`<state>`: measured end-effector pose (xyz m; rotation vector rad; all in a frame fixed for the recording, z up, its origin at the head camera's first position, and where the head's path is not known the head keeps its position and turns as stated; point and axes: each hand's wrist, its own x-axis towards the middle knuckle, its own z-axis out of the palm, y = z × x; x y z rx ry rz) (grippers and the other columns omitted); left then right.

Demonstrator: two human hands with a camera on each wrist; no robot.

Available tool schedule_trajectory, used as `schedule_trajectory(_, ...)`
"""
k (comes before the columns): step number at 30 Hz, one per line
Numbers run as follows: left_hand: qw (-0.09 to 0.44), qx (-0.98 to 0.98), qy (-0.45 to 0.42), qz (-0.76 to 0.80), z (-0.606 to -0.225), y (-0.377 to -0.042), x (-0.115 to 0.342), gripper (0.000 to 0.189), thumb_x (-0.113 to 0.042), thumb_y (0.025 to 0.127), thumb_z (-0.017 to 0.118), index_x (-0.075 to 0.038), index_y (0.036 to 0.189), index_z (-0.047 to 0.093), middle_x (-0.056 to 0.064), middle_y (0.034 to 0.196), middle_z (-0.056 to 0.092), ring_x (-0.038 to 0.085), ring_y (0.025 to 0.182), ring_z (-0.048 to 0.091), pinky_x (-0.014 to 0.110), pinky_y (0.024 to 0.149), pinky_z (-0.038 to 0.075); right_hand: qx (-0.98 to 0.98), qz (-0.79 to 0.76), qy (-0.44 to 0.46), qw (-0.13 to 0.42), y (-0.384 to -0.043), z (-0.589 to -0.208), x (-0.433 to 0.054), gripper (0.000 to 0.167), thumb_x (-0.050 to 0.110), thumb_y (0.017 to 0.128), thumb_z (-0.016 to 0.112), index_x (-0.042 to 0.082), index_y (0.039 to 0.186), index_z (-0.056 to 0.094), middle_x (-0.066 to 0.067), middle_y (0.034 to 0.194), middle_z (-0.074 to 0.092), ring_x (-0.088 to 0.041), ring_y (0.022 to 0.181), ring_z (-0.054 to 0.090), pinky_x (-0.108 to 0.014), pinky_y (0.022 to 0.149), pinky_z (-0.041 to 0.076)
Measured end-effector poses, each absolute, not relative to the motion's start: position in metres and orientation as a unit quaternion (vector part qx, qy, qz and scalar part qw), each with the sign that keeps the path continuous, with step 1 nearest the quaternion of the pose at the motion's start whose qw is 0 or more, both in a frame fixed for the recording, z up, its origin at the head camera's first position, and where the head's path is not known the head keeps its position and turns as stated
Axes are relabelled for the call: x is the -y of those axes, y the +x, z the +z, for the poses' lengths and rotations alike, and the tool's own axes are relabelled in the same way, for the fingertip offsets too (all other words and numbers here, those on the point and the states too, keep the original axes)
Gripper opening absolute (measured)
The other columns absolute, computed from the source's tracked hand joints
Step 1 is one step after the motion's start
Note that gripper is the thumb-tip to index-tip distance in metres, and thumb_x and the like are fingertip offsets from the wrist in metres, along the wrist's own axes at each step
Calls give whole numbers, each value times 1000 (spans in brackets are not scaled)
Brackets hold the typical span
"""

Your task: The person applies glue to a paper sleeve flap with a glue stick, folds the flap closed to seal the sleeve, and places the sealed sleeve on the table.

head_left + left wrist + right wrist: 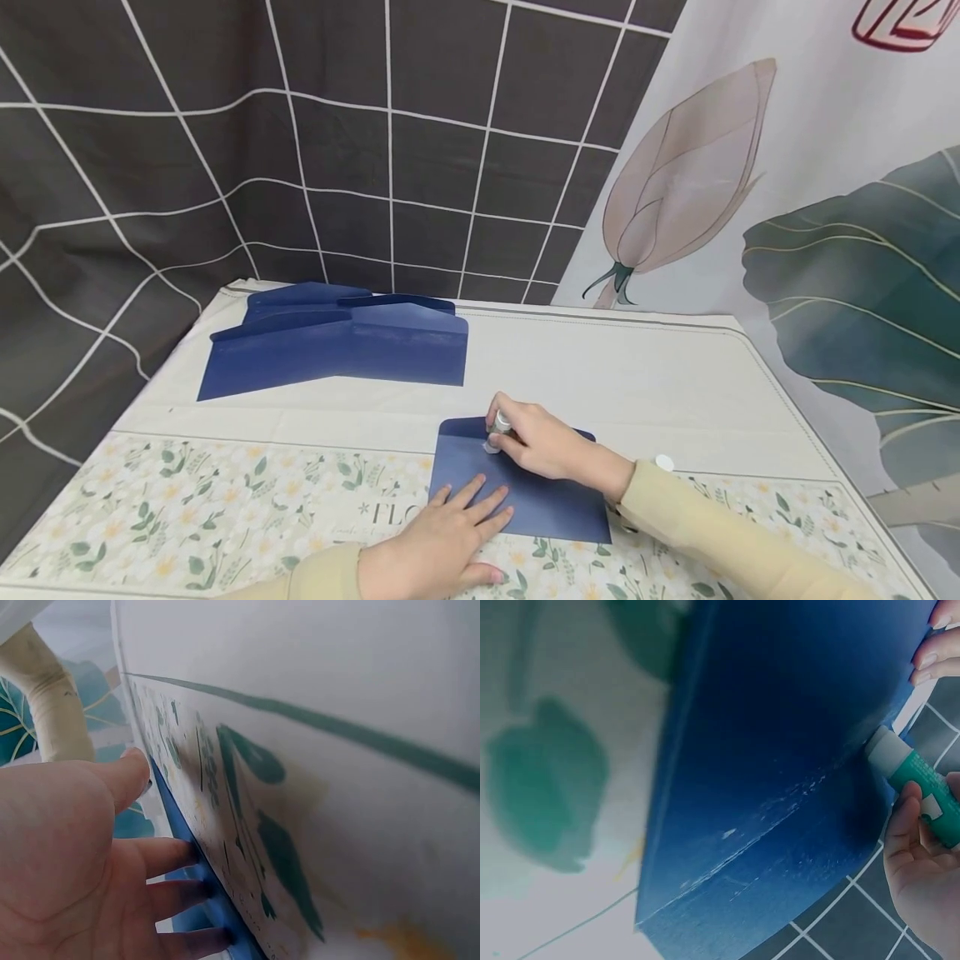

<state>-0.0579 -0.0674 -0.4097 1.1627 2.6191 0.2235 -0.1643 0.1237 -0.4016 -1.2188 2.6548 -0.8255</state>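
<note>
- A navy blue paper envelope [555,510] lies on the table before the person, its long axis running roughly from nine o'clock to just past three; the right wrist view shows whitish streaks [742,853] across its surface.
- A green-and-white cylindrical glue stick [924,778] meets the paper at about eleven o'clock from the envelope's middle, its working end slanting toward seven o'clock in the head view.
- The right hand [546,438], the nearer of the two to the stick, clamps thumb and fingers round the barrel; the contact spot sits at about nine o'clock from that hand.
- The left hand [444,542] lies flat with fingers spread apart, fingertips on the envelope's lower-left part; the stick's end is just beyond them, toward one o'clock.
- A small white round object [664,462] sits near three o'clock of the envelope, beside the right sleeve; whether it is a cap, one cannot tell.
- Overlapping navy paper envelopes [405,350] lie at ten o'clock, well apart from the one in work.
- Beneath everything spreads a cream, flower-printed table cover [247,500]; at twelve o'clock hangs a dark grey, white-gridded cloth [435,158].
</note>
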Motion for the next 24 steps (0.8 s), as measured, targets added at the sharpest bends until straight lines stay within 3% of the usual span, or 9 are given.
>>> schedule_trajectory(24,143,-902,397,88,-410,-58,67,68,-62,92,40,-22,147,41,3,156,31,32,145,29,57,100,44,-886,-275,-373,33,-154,-401,-156,14,12,94,58,13,106,51,13,60,45,4,46,33,-16,46,35)
